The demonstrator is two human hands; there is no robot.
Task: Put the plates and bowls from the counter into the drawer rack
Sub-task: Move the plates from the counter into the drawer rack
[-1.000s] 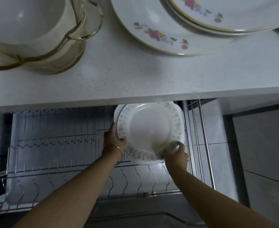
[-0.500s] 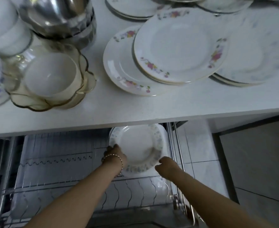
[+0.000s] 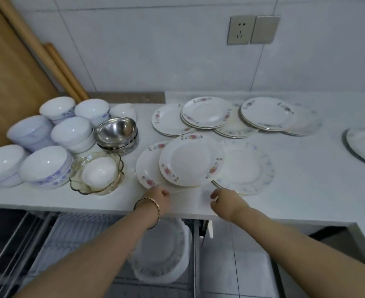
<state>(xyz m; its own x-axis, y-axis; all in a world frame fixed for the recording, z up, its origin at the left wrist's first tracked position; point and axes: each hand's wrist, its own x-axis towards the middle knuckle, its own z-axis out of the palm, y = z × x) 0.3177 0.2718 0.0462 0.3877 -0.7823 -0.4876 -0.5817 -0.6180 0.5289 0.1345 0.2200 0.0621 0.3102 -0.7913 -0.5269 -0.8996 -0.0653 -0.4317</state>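
Both hands have let go of the pale patterned plate (image 3: 162, 250), which now stands in the wire rack (image 3: 74, 233) below the wrists, and have come up to the worktop (image 3: 306, 190) edge. The left hand (image 3: 159, 197) is loosely curled and empty; the right hand (image 3: 224, 201) hangs open and empty. Just beyond the knuckles lies a glossy round plate (image 3: 191, 161) with flower sprigs, likely next. Farther left sit smooth bowls (image 3: 46, 166), one steel (image 3: 116, 130), one scalloped glass (image 3: 97, 173).

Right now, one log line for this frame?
left hand: empty | right hand: empty | near floral plate: on counter | rack: one plate
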